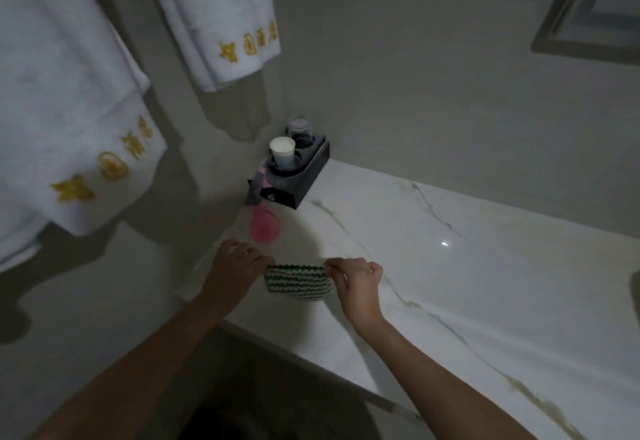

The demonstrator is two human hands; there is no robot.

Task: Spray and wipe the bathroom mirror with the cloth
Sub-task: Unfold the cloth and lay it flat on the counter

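Note:
A green-and-white striped cloth (pixel 297 282) hangs stretched between both hands just above the left end of the white marble counter (pixel 450 283). My left hand (pixel 233 271) pinches its upper left corner. My right hand (pixel 356 283) pinches the upper right corner, fingers curled. Behind the cloth a pink spray bottle (pixel 264 228) stands on the counter, blurred. The framed mirror (pixel 595 6) shows only as a corner at the top right.
A black holder (pixel 294 176) with a white paper cup (pixel 282 155) and a glass sits in the counter's back left corner. Two white towels (pixel 69 110) with gold embroidery hang on the left wall. The counter's front edge runs diagonally below my arms.

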